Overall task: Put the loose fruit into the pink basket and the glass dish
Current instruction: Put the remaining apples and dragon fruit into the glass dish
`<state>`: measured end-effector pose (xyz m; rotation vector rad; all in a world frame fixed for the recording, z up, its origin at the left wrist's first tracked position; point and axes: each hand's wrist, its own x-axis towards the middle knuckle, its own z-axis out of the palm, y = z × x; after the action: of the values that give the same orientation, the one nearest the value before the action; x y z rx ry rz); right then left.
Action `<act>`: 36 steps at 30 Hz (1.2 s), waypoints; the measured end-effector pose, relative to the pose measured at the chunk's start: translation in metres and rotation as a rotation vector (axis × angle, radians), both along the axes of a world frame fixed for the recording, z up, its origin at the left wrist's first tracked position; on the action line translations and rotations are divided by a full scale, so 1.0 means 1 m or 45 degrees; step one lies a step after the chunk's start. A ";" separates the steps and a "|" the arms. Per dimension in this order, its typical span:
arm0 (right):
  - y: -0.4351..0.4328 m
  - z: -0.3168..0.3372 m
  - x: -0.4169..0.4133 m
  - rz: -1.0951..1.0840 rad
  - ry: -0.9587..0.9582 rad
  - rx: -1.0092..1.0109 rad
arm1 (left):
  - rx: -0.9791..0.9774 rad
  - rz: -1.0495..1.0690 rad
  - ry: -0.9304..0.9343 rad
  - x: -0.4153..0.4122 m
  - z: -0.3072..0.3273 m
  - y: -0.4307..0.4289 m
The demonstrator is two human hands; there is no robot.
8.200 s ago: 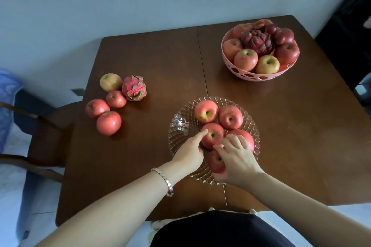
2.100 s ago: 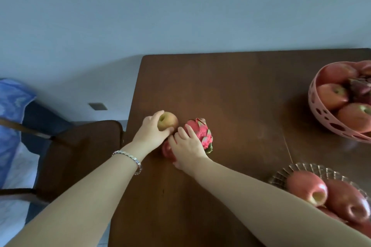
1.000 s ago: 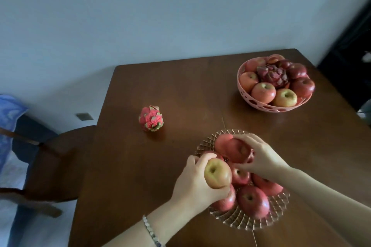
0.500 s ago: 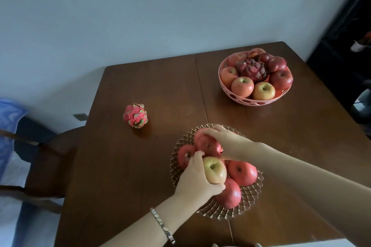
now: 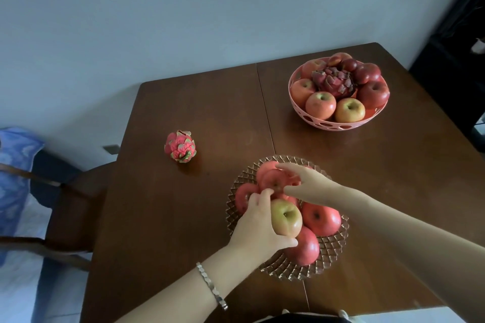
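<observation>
The glass dish (image 5: 332, 249) sits at the table's near middle, piled with red apples. My left hand (image 5: 258, 228) grips a yellow-green apple (image 5: 286, 217) and holds it on top of the pile. My right hand (image 5: 307, 186) is over the dish's far side with its fingers around a red apple (image 5: 271, 181) on the heap. One pink dragon fruit (image 5: 180, 150) lies loose on the table to the left. The pink basket (image 5: 338, 123) at the far right is full of apples and a dark dragon fruit.
The brown wooden table (image 5: 210, 102) has a seam down its middle. A dark wooden chair (image 5: 76, 207) stands at the left edge, with a blue cloth (image 5: 15, 165) beyond it. A grey wall is behind, dark furniture at the far right.
Both hands carried apples from the left side over to the glass dish. In the last half second they have lowered those apples onto the pile. Only the dragon fruit is left at the left.
</observation>
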<state>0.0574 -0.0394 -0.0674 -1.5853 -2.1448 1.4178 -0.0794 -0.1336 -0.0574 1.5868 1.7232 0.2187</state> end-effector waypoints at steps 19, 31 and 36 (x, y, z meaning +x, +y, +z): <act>0.014 0.009 -0.022 -0.017 -0.036 0.272 | 0.290 0.643 -0.111 -0.089 -0.001 0.060; 0.043 0.004 -0.054 -0.123 0.075 0.205 | 0.029 1.131 -0.040 -0.178 -0.062 0.154; 0.050 -0.008 -0.066 -0.199 0.113 0.128 | 0.181 1.373 -0.267 -0.181 -0.060 0.164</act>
<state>-0.0087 0.0101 -0.0750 -1.5842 -1.9628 1.2869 -0.2604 0.0308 -0.1178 0.5310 2.2469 0.9972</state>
